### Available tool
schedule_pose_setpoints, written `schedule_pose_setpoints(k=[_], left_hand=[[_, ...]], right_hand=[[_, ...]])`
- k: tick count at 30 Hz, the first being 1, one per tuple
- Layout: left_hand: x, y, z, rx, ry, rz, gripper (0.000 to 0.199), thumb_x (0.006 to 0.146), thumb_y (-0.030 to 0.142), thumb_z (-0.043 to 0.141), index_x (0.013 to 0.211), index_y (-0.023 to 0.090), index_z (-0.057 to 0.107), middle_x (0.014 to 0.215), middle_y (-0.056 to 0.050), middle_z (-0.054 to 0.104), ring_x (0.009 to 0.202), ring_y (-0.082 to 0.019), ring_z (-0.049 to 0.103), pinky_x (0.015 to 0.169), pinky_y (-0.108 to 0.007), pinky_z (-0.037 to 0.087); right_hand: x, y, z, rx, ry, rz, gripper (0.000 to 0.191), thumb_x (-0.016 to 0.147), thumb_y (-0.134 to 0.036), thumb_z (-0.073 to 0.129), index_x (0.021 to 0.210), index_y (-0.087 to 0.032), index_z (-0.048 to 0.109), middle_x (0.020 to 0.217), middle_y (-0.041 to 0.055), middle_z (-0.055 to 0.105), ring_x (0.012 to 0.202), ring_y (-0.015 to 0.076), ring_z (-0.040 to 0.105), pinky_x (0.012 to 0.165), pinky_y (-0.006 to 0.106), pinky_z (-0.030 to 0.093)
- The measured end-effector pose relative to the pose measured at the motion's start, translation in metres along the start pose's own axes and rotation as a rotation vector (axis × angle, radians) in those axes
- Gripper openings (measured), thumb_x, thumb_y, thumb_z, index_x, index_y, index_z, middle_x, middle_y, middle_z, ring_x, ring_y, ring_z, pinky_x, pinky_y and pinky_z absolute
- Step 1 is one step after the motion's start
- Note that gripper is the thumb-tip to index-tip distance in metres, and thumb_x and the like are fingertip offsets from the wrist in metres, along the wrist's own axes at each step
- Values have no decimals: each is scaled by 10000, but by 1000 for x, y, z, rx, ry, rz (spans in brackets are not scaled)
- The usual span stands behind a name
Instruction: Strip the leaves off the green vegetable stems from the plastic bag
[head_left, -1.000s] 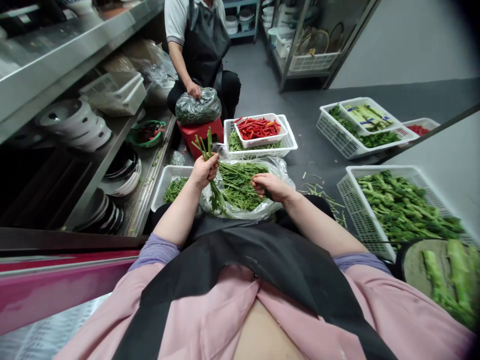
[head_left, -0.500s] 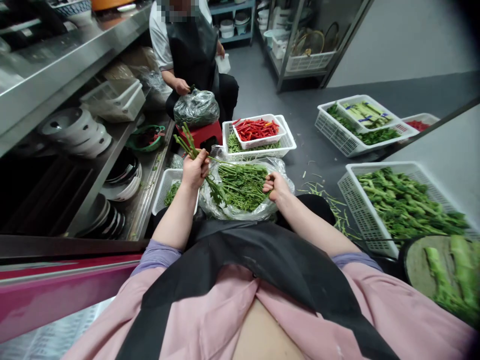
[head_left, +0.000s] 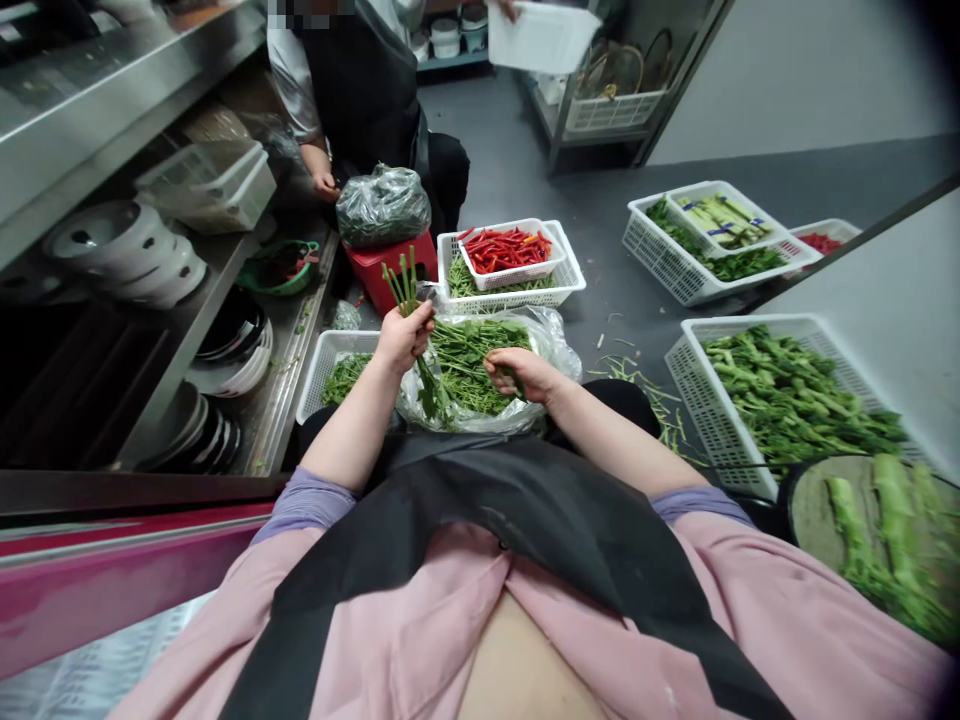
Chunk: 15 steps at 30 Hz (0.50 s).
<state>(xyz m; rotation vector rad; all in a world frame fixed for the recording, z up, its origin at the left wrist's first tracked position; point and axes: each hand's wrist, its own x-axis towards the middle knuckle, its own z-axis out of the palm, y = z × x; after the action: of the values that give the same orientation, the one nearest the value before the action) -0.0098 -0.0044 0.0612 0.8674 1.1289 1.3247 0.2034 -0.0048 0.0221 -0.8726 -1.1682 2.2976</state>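
Note:
My left hand (head_left: 403,338) is closed around a bunch of leafy green stems (head_left: 405,285), cut ends up and leaves hanging below the fist. To its right, my right hand (head_left: 525,372) is curled with fingertips pinched. A bit of green shows under its palm, mostly hidden by the fingers. Both hands are over a pile of the same greens (head_left: 476,350), which lies in an opened clear plastic bag (head_left: 559,345) in front of my lap.
A white basket (head_left: 311,385) with greens stands left; baskets of red chillies (head_left: 506,257) and broccoli-like stems (head_left: 802,395) stand ahead and right. Trimmings (head_left: 652,390) litter the floor. A co-worker (head_left: 367,100) sits by a bagged bundle (head_left: 384,205). Another hand (head_left: 508,8) holds a white tub (head_left: 541,38). Steel shelves (head_left: 217,330) flank my left.
My right hand has moved left, closer to my left hand. The stems in my left hand now point more upright. The white tub has been raised, and the co-worker's hand has left the bagged bundle.

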Motion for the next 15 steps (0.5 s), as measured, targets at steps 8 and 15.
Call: schedule_pose_setpoints(k=[8, 15], left_hand=[[-17, 10, 13, 5, 69, 173, 406, 645, 456, 800, 697, 180, 507, 492, 68, 451, 313, -22, 260, 309, -197, 127], [-14, -6, 25, 76, -143, -38, 427, 616, 456, 818, 715, 152, 535, 492, 62, 438, 322, -18, 241, 306, -200, 118]], right_hand=[[7, 10, -26, 383, 485, -57, 247, 814, -210, 485, 632, -201, 318, 471, -79, 262, 368, 44, 209, 332, 152, 199], [7, 2, -9, 319, 266, 29, 54, 886, -205, 506, 845, -170, 510, 661, 2, 588, 506, 99, 528, 475, 214, 472]])
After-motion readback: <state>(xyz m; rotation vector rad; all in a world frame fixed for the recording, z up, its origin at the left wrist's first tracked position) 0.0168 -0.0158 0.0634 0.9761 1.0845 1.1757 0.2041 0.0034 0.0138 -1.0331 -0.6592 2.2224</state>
